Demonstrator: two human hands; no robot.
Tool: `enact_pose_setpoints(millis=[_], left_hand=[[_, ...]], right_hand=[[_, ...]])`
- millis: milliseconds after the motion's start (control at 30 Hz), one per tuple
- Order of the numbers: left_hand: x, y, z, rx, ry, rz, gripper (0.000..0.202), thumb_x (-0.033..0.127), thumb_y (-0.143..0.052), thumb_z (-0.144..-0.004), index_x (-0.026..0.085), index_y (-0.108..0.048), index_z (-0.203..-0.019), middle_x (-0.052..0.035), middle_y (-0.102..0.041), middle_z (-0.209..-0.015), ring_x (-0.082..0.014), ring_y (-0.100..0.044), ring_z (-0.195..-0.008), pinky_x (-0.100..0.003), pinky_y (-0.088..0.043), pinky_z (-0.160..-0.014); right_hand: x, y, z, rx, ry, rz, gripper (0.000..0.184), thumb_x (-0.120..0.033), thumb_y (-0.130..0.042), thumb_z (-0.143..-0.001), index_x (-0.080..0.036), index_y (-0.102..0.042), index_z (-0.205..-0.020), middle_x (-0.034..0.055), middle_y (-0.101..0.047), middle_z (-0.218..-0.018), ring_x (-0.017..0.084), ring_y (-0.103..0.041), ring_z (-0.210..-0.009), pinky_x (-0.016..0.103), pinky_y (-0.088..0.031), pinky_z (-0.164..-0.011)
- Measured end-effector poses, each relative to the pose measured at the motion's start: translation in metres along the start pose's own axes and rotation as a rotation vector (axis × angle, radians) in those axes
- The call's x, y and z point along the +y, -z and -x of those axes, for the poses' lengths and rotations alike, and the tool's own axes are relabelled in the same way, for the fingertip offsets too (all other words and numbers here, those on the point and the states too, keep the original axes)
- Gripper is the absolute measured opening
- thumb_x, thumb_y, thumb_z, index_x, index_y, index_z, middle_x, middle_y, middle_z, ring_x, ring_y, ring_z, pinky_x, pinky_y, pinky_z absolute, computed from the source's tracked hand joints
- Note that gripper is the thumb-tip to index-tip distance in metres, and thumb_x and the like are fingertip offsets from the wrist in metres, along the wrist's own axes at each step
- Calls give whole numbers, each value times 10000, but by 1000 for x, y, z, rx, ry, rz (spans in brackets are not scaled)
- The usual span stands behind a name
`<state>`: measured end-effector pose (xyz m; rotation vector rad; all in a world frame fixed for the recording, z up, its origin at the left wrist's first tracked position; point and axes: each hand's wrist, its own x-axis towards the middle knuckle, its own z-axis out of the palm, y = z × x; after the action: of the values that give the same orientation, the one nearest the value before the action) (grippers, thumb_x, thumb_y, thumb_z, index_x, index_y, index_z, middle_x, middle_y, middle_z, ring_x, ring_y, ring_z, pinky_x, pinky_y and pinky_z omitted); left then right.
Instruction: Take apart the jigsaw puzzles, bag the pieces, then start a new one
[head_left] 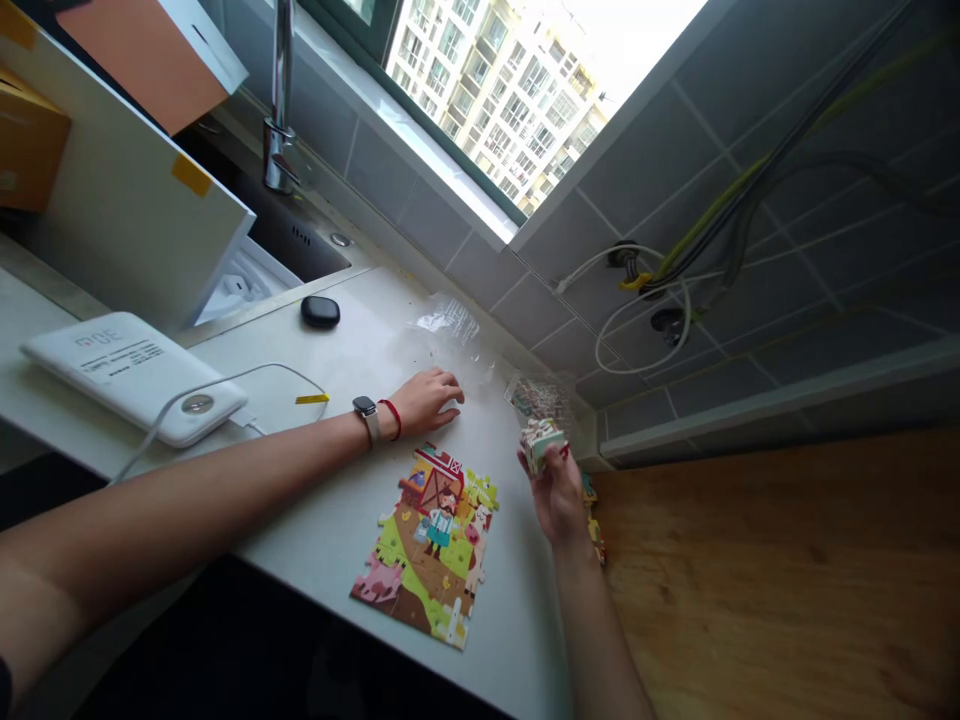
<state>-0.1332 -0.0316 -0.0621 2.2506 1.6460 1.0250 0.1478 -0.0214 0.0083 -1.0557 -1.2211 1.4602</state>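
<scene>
Gripping one stack of pieces — right hand, left hand loose, one puzzle.

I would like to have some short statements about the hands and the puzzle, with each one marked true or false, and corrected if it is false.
1. The red bracelet is nearer to the left hand than the smartwatch is. True.
2. The right hand holds a stack of puzzle pieces. True.
3. The left hand holds another stack. False: it rests on the white counter.
4. The joined puzzle pictures a cow and a pig. True.
5. It shows no human figure. False: a moustached figure stands near its middle.
</scene>
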Motion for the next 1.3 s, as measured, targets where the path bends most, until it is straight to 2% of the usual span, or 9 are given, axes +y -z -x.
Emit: enact_pose_setpoints(millis=[100,200,400,533,667,867,1033,1200,1300], left_hand=[[0,1,0,49,-18,21,179,273,-620,-965,193,-748,-1062,-104,-717,-1139,-275,-638,-1060,-410,-512,-958],[0,2,-1,112,-1,41,181,264,-591,-981,192,-737,-1062,-99,-722,-1106,-271,-637,-1053,-412,-513,-966],[0,1,-2,139,77,82,179,215,-615,-943,191,-730,-1078,-94,-720,-1086,-271,-641,-1043,-430,-523,-990],[0,-1,0,126,100,68,206,255,-622,-956,198,-745,-1111,-106,-693,-1151,-272,-642,-1074,-445,-537,-1002],[5,-2,2,144,132,30,337,377,-650,-977,263,-727,-1285,-142,-560,-1433,-293,-633,-1184,-471,-529,-1044],[20,-1,5,41,242,-90,685,483,-658,-973,309,-428,-1595,-222,-229,-1702,-340,-675,-1196,-472,-549,-1000],[25,0,8,11,242,-101,781,494,-650,-976,312,-292,-1646,-247,-60,-1736,-337,-708,-1172,-466,-532,-1020],[21,-6,7,85,279,-30,934,478,-622,-971,130,-101,-1664,-338,-28,-1704,-396,-657,-1264,-468,-531,-1006],[18,-10,5,166,242,32,963,428,-594,-964,89,-6,-1648,-319,-127,-1703,-384,-546,-1402,-453,-511,-1047]], right_hand=[[-1,-45,-55,52,-67,-135,297,-411,-879,-737,-274,-721,-948,-21,-796,-997,178,-735,-977,375,-564,-943],[4,-78,-97,159,-103,-227,171,-369,-793,-805,-285,-694,-915,-54,-798,-940,164,-736,-950,448,-524,-1015],[18,-114,-132,147,-99,-307,192,-393,-773,-806,-275,-655,-902,-90,-777,-838,118,-731,-767,397,-564,-946],[20,-123,-130,121,-67,-337,318,-409,-853,-722,-258,-632,-894,-101,-745,-753,97,-697,-642,286,-602,-775],[12,-128,-121,102,-9,-355,367,-444,-868,-718,-257,-624,-918,-96,-752,-789,91,-706,-654,263,-625,-757],[0,-139,-103,88,40,-395,302,-392,-848,-765,-265,-643,-948,-79,-769,-860,95,-718,-711,225,-628,-712],[-1,-150,-81,104,48,-458,324,-369,-864,-743,-262,-655,-966,-66,-754,-866,111,-720,-743,262,-638,-768],[-4,-154,-59,16,69,-364,358,-421,-865,-755,-251,-639,-974,-54,-741,-889,129,-728,-804,315,-634,-844],[-10,-144,-45,-20,90,-320,368,-423,-872,-752,-250,-634,-973,-45,-741,-916,141,-732,-829,331,-630,-845]])
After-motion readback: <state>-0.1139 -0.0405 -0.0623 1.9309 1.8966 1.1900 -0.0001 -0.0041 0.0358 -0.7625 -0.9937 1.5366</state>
